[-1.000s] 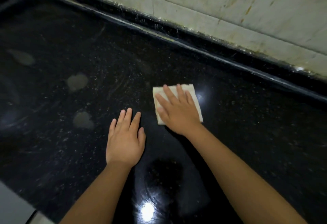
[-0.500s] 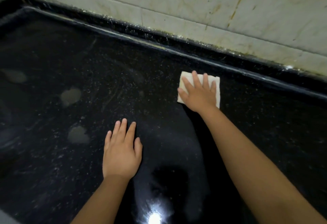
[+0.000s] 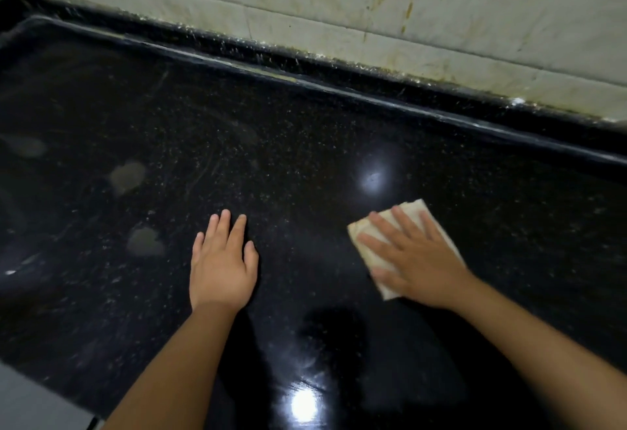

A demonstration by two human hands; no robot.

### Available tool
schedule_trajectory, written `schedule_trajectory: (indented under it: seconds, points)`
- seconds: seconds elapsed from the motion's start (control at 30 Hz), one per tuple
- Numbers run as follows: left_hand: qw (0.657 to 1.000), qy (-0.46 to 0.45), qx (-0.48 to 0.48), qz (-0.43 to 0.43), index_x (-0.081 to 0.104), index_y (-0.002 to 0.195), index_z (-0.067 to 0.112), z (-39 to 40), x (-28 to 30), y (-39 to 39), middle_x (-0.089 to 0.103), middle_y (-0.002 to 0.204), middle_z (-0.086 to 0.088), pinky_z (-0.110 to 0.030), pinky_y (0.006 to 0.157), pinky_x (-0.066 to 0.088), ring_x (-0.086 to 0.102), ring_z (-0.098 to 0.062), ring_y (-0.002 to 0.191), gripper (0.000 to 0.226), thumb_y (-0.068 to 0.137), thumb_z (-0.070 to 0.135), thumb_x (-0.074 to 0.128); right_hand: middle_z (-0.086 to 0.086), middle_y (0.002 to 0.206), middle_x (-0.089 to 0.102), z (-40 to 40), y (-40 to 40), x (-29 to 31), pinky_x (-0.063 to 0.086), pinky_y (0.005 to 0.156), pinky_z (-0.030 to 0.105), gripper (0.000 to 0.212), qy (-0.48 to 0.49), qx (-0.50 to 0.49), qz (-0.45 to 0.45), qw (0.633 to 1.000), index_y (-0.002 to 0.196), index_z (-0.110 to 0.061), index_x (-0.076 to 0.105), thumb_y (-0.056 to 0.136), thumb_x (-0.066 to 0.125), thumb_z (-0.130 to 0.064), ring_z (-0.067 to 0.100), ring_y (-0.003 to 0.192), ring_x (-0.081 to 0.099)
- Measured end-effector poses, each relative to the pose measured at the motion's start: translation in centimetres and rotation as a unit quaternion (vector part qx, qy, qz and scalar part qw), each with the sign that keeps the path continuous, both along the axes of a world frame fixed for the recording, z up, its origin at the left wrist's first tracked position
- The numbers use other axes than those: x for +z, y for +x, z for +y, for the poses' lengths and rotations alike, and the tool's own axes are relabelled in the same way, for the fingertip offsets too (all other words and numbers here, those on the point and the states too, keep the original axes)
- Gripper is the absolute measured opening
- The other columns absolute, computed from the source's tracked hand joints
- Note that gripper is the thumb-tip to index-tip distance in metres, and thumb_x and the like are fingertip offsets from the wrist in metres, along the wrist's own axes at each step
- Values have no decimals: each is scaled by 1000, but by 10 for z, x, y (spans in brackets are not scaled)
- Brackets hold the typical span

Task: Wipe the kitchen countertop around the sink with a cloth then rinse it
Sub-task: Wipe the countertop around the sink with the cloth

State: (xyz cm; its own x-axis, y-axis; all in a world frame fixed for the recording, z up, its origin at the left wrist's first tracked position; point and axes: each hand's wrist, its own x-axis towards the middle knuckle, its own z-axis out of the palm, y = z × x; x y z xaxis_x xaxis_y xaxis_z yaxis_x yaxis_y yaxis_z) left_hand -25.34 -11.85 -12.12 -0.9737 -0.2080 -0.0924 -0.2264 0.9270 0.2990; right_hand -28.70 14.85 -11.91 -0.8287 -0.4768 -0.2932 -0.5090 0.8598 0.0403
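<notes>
The folded cloth (image 3: 403,226) lies flat on the black countertop (image 3: 305,144), at four o'clock. It looks soft and light, so press down on its middle. The right hand (image 3: 412,256) presses it with straight fingers. At seven o'clock the left hand (image 3: 222,266) rests flat, holding nothing.

Right hand (image 3: 415,256) flat on cloth (image 3: 412,212), left hand (image 3: 220,265) flat on countertop (image 3: 305,158)

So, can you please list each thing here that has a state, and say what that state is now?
cloth: folded, flat on the countertop, pressed under the right hand.
right hand: fingers straight and spread, pressing the cloth.
left hand: flat on the countertop, holding nothing.
countertop: glossy, with specks and dull patches.
wall tiles: stained.
</notes>
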Motion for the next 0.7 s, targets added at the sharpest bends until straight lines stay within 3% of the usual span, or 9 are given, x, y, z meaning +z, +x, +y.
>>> schedule_trajectory:
  seconds: [0.03,0.1,0.13,0.2,0.33,0.43,0.5,0.57,0.7]
  points:
    - [1000,1,1,0,23,144,16,0,1,0,12,154,-5,-32,115,-1,2,-16,143,48,97,25,30,4,140,48,10,-12,5,29,104,55,77,8,-19,-8,1000,136,-28,36,87,-11,-64,36,129,44]
    - [1000,1,1,-1,23,144,16,1,1,0,13,154,-5,-32,115,-1,3,-16,143,48,97,25,30,0,157,10,22,-38,8,8,112,56,87,-23,-100,-27,994,146,-34,17,73,-13,-72,31,144,9]
    - [1000,2,0,-1,23,144,16,1,1,0,13,154,-5,-32,115,-1,3,-16,143,48,97,25,30,-5,158,-4,21,-49,6,-2,114,53,79,-34,-148,-32,988,146,-38,8,76,-5,-71,27,145,-5]
    - [1000,3,0,2,23,144,16,1,0,0,12,155,-4,-32,115,-1,2,-16,143,48,97,25,30,-8,157,-12,3,-61,6,-8,113,52,60,-35,-214,-32,976,146,-40,4,91,14,-61,25,144,-14]
    - [1000,2,-1,6,24,144,17,1,-2,0,13,155,-4,-31,115,-1,3,-15,143,48,97,26,30,-7,156,-15,-27,-47,1,-12,112,52,56,-59,-257,-28,964,146,-38,2,95,16,-54,26,143,-18]
    - [1000,-4,0,2,22,145,18,2,0,0,11,155,-3,-31,114,-2,2,-15,143,48,98,27,28,-5,157,-9,-45,-11,-3,-10,112,54,63,-49,-225,-7,973,147,-37,5,88,2,-61,28,144,-12]
    - [1000,-14,-8,-7,19,145,17,2,4,0,9,155,-4,-33,115,-1,1,-17,143,49,98,28,26,2,155,20,-56,25,-6,1,110,55,76,-51,-199,34,978,143,-33,28,83,-9,-62,34,142,13]
    - [999,-22,-16,-25,16,146,16,0,6,1,8,155,-5,-34,115,-1,1,-18,143,49,99,28,25,7,138,50,-62,64,-10,14,100,54,71,-42,-200,42,978,130,-29,48,92,-5,-57,37,129,34]
    - [998,-13,-55,-25,16,146,14,-6,16,6,7,155,-7,-37,115,4,1,-20,143,51,99,29,27,0,141,36,-68,152,-9,13,103,51,56,-39,-226,25,973,131,-30,38,96,-1,-51,31,136,20]
